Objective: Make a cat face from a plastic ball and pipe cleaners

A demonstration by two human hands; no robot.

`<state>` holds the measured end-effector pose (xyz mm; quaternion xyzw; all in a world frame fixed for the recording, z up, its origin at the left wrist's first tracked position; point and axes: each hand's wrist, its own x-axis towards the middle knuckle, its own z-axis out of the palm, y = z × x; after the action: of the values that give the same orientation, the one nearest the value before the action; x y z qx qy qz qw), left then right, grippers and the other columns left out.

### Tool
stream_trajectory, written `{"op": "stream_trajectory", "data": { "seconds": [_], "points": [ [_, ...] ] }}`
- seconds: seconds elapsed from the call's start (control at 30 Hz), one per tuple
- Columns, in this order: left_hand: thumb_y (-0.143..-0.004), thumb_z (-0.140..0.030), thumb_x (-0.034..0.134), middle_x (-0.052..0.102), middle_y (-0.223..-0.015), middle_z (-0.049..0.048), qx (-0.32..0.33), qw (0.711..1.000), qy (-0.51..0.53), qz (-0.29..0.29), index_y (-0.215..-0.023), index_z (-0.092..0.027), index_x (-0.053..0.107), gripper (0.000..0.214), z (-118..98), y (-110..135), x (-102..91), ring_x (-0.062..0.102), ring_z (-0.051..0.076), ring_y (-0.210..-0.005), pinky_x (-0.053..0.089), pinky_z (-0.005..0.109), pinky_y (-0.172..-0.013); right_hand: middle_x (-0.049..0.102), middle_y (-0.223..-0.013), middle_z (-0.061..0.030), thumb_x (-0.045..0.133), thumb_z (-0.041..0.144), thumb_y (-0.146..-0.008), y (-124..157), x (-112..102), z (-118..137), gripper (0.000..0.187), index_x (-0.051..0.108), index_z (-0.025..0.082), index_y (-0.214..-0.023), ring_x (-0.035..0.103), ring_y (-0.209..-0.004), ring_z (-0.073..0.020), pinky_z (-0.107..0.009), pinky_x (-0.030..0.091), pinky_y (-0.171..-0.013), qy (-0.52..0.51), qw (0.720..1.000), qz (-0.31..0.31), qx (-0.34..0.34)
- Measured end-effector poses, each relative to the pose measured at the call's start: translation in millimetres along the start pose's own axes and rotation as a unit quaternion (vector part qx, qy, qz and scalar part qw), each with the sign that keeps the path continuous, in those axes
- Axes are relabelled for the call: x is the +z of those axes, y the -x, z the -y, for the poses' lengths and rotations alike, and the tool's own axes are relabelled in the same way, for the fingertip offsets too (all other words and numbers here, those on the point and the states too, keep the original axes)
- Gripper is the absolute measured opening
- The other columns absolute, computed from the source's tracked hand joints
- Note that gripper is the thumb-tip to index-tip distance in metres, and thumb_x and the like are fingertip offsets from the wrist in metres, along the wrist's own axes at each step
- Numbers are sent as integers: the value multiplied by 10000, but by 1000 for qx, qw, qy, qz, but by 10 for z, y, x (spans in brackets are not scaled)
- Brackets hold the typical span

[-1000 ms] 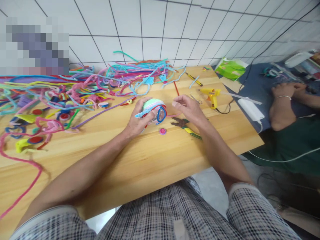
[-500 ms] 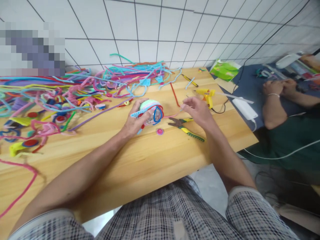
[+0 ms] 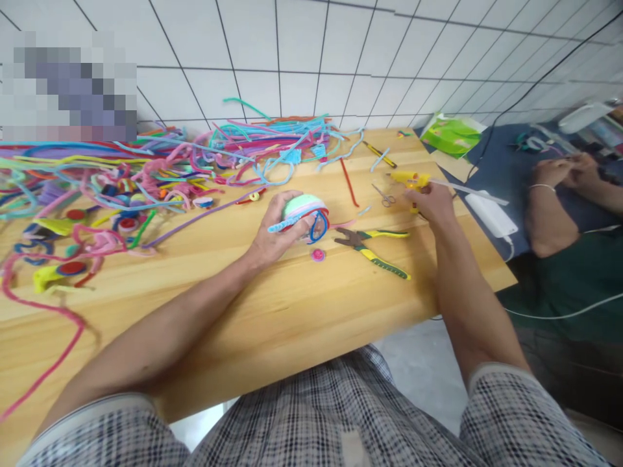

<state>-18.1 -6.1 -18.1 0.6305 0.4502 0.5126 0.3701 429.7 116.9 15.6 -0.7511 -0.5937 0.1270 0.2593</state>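
My left hand (image 3: 275, 230) is wrapped round a round ball of wound pipe cleaners (image 3: 304, 211) in pale green, pink, blue and red, resting on the wooden table (image 3: 272, 305). My right hand (image 3: 433, 201) is stretched out to the right and closed on the handle of a yellow glue gun (image 3: 409, 178). Green-and-yellow-handled pliers (image 3: 372, 246) lie between the two hands, beside a small pink round piece (image 3: 318, 255). Small scissors (image 3: 384, 196) lie just left of the glue gun.
A big tangle of coloured pipe cleaners (image 3: 146, 175) covers the table's left and back. A white tiled wall stands behind. At the right another person's arms (image 3: 549, 207) rest on a dark table with a green packet (image 3: 450, 136) and a white box (image 3: 491, 214).
My right hand left the ball and travelled right to the glue gun, closing on it. My left hand has kept hold of the ball.
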Motion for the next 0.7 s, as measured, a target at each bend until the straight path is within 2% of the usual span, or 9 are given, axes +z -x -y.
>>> {"op": "stream_trajectory", "data": {
  "seconds": [0.1,0.17,0.23,0.3,0.33,0.4,0.47,0.57,0.7],
  "points": [
    [-1032,-735,916,794,-1589,140,-6,1000,0,10,-1568,-313,715,711,-50,17,-9,764,382,-1473,638,620,-1330,776,-864,-26,895,450,-951,19,-3,178,235,736,280,-917,769,-885,-288,-479,699,-903,-41,998,29,29],
    [-1035,-738,914,774,-1625,149,-12,1000,0,13,-1579,-315,711,719,-80,29,-17,760,389,-1492,633,635,-1346,809,-880,-27,903,501,-951,146,-5,355,256,769,283,-950,761,-849,-271,-451,681,-851,-131,990,47,-3],
    [-1044,-739,908,771,-1623,153,-13,1000,0,15,-1577,-317,708,709,-98,38,-20,765,391,-1479,642,644,-1339,884,-1005,-35,941,606,-930,351,-22,571,364,811,293,-1061,792,-854,-263,-440,680,-833,-268,958,85,-63],
    [-1048,-746,908,774,-1616,149,-13,1000,0,15,-1579,-324,705,708,-99,45,-22,767,390,-1472,648,645,-1335,937,-1138,-64,965,726,-942,582,-63,791,471,832,299,-1091,825,-846,-262,-434,692,-800,-361,910,176,-107],
    [-1047,-751,911,774,-1619,146,-13,1000,1,14,-1583,-330,705,712,-94,48,-24,766,390,-1476,650,644,-1335,946,-1131,-76,968,769,-952,689,-91,888,508,843,289,-1063,806,-794,-247,-421,678,-755,-380,888,223,-128],
    [-1043,-763,920,776,-1620,144,-18,1000,2,13,-1599,-337,701,733,-79,56,-31,759,395,-1500,654,644,-1337,947,-1076,-74,975,795,-980,862,-147,1036,536,856,272,-1000,732,-708,-196,-379,636,-701,-390,859,287,-163],
    [-1041,-781,929,781,-1622,150,-25,1000,-1,15,-1622,-333,690,771,-70,64,-43,747,407,-1539,654,654,-1349,926,-979,-57,1007,779,-980,970,-190,1121,541,846,270,-889,714,-712,-183,-349,616,-688,-378,849,319,-185],
    [-1054,-821,919,780,-1654,155,-20,1000,-12,20,-1637,-334,682,796,-78,72,-65,744,417,-1560,639,674,-1381,888,-882,-40,1069,756,-933,1051,-220,1176,545,816,296,-783,811,-851,-255,-380,683,-752,-350,853,340,-185],
    [-1067,-904,877,776,-1677,142,-7,999,-30,27,-1632,-348,683,817,-111,69,-88,755,409,-1566,640,646,-1395,857,-833,-45,1117,738,-883,1103,-225,1231,507,853,309,-830,866,-939,-327,-479,770,-882,-349,852,355,-164]
  ]
}}
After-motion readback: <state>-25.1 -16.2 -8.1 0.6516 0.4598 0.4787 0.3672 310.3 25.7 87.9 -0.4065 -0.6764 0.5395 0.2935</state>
